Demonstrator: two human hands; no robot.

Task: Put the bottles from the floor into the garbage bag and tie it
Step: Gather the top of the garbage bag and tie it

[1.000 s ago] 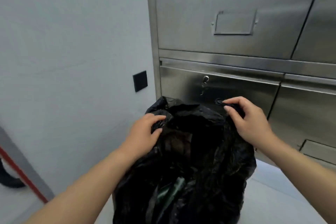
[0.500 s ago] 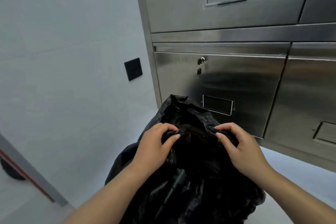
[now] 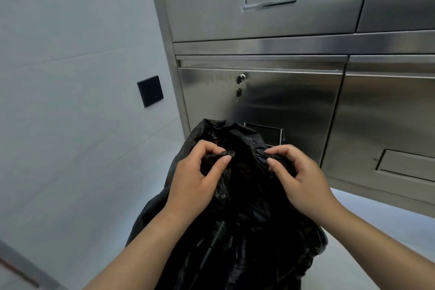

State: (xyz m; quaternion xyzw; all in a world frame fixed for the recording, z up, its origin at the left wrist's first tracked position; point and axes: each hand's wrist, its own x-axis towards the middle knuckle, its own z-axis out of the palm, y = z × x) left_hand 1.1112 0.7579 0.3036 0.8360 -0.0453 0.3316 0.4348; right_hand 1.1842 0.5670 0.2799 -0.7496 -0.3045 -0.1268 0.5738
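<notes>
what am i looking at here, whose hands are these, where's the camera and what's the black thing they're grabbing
There is no machine here. These are a person's two bare hands, filmed by a camera worn on their head that looks forward and down. The left hand and the right hand each pinch a bunched part of the mouth of a black garbage bag. The bag is not tied yet. Behind it is a stainless steel cabinet with a key hanging from its lock.
</notes>
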